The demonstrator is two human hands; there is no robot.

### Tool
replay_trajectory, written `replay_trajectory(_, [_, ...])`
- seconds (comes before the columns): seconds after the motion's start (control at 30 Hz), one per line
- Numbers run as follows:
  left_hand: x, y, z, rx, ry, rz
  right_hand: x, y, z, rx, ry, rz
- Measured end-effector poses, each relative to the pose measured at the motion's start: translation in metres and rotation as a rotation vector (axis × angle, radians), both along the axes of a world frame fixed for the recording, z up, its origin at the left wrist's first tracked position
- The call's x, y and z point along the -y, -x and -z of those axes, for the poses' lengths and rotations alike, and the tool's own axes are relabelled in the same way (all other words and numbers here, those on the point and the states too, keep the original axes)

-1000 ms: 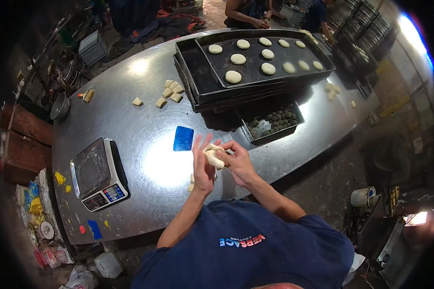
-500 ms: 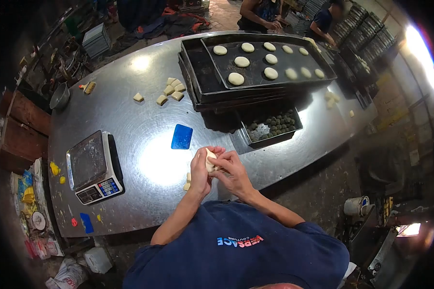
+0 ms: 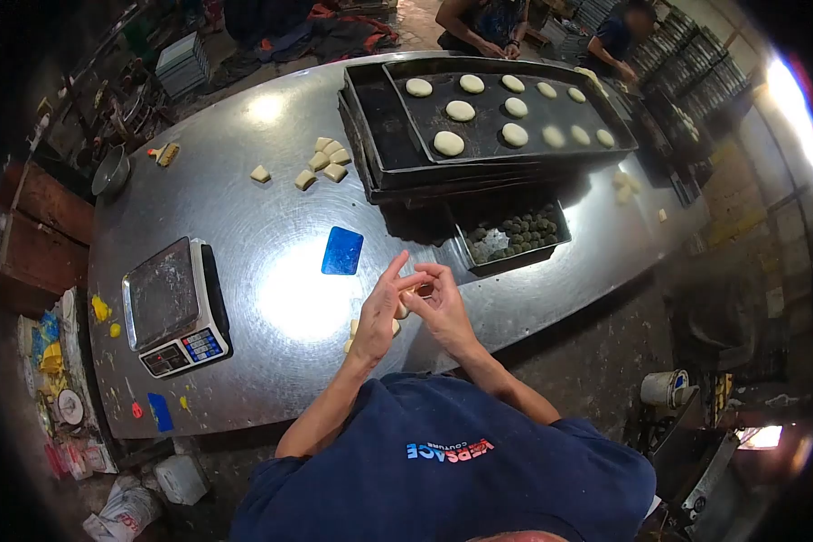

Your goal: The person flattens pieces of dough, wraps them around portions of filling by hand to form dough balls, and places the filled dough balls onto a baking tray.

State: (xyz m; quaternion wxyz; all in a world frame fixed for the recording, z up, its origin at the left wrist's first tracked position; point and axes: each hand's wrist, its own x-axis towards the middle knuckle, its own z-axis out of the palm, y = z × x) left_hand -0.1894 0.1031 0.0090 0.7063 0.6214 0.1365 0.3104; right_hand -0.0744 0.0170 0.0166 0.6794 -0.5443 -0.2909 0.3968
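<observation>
My left hand (image 3: 381, 314) and my right hand (image 3: 439, 312) meet over the near part of the metal table. Between them they hold a pale dough piece (image 3: 402, 310), mostly hidden by my fingers and palm. The left fingers reach up and forward around it, while the right thumb and fingers are bent against it. Beside and under my left hand lie small cut dough pieces (image 3: 395, 328), partly covered. A blue scraper (image 3: 342, 251) rests flat just beyond my hands.
Stacked black trays (image 3: 515, 167) carry several flat dough rounds (image 3: 449, 143). In front sits a bin of dark balls (image 3: 519, 235). More dough pieces (image 3: 319, 161) lie at centre left. A scale (image 3: 176, 303) stands left. Two people are across the table.
The dough piece, plainly visible between my hands earlier, is now mostly hidden. My left fingers have stretched upward from their curled hold, and the right fingers have shifted beside them.
</observation>
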Motion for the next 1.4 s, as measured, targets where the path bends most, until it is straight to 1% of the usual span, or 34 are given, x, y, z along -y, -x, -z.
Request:
replay_trajectory(0.07, [-0.001,0.002,-0.006,-0.006,-0.080,0.015,0.001,-0.008,0.003,0.015,0.025,-0.074])
replay_trajectory(0.17, [0.000,-0.002,0.001,-0.081,-0.412,-0.061,0.004,-0.013,0.010,0.172,0.003,-0.010])
replay_trajectory(0.27, [0.011,-0.006,0.001,0.004,-0.075,-0.018,0.005,-0.008,0.007,0.192,0.029,0.056])
replay_trajectory(0.37, [0.005,-0.002,0.020,-0.045,-0.006,0.020,0.004,-0.004,0.017,0.035,0.035,0.068])
replay_trajectory(0.47, [0.005,-0.004,0.018,-0.016,-0.005,-0.153,0.001,-0.004,0.006,0.265,-0.016,-0.027])
replay_trajectory(0.57, [0.003,-0.001,0.024,-0.058,0.166,-0.223,0.002,0.000,-0.006,0.657,-0.082,-0.041])
replay_trajectory(0.6, [0.004,-0.003,0.019,-0.087,0.148,-0.247,0.003,-0.003,-0.002,0.692,-0.074,-0.053])
replay_trajectory(0.7, [0.000,0.001,0.025,-0.233,0.131,-0.143,0.007,-0.013,0.014,0.792,-0.045,-0.092])
replay_trajectory(0.77, [-0.005,0.006,0.025,-0.295,0.227,0.001,0.006,-0.018,0.015,0.856,-0.017,-0.103])
replay_trajectory(0.8, [-0.009,0.008,0.025,-0.325,0.273,0.075,0.003,-0.020,0.017,0.852,-0.016,-0.086])
replay_trajectory(0.87, [-0.015,0.013,0.025,-0.392,0.089,0.143,0.000,-0.021,0.021,0.841,-0.012,-0.053])
replay_trajectory(0.9, [-0.017,0.014,0.025,-0.424,-0.003,0.175,0.001,-0.021,0.024,0.672,0.038,-0.087])
replay_trajectory(0.97, [-0.016,0.011,-0.004,-0.507,-0.097,0.231,0.003,-0.022,0.030,0.332,0.135,-0.157])
replay_trajectory(1.0, [-0.015,0.010,-0.015,-0.550,-0.144,0.259,0.004,-0.023,0.030,0.237,0.154,-0.189])
replay_trajectory(1.07, [-0.013,0.009,-0.014,-0.534,-0.094,0.304,0.005,-0.024,0.030,0.044,0.190,-0.245])
replay_trajectory(1.1, [-0.012,0.008,-0.013,-0.524,-0.070,0.328,0.006,-0.023,0.027,-0.004,0.199,-0.230])
replay_trajectory(1.23, [0.004,-0.001,0.004,-0.284,0.263,0.229,0.015,-0.020,0.011,-0.210,0.227,-0.175])
replay_trajectory(1.3, [0.015,-0.007,0.008,-0.194,0.422,0.212,0.018,-0.023,0.015,-0.205,0.212,-0.155])
replay_trajectory(1.37, [0.016,-0.009,0.004,-0.130,0.600,0.140,0.015,-0.031,0.030,-0.078,0.169,-0.139])
replay_trajectory(1.4, [0.016,-0.010,0.002,-0.097,0.689,0.103,0.017,-0.028,0.025,-0.046,0.165,-0.175])
